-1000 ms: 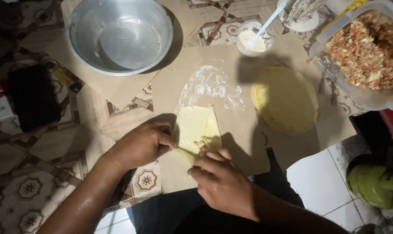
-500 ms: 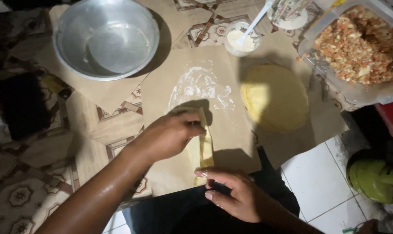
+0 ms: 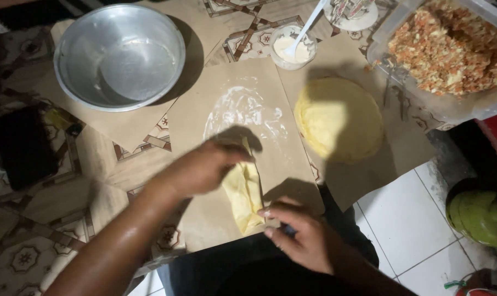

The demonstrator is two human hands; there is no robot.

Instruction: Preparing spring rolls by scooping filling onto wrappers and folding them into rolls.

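Note:
A folded yellow wrapper [image 3: 244, 197] lies lengthwise on a sheet of brown paper [image 3: 204, 219]. My left hand [image 3: 200, 167] grips its upper end and left side, fingers curled over the fold. My right hand [image 3: 302, 235] touches its lower right edge with the fingertips. A smear of white paste [image 3: 243, 109] marks the paper just beyond the wrapper. A stack of round yellow wrappers [image 3: 339, 118] lies to the right.
A metal bowl [image 3: 119, 55] sits at the upper left. A small white cup of paste with a spoon [image 3: 292, 46] stands at the top middle. A clear tub of chopped filling [image 3: 451, 49] is upper right. A green gas canister [image 3: 479, 216] stands on white tiles.
The wrapper went from a wide open fold to a narrow roll. My left hand shifted right over its top, and my right hand dropped to its lower end.

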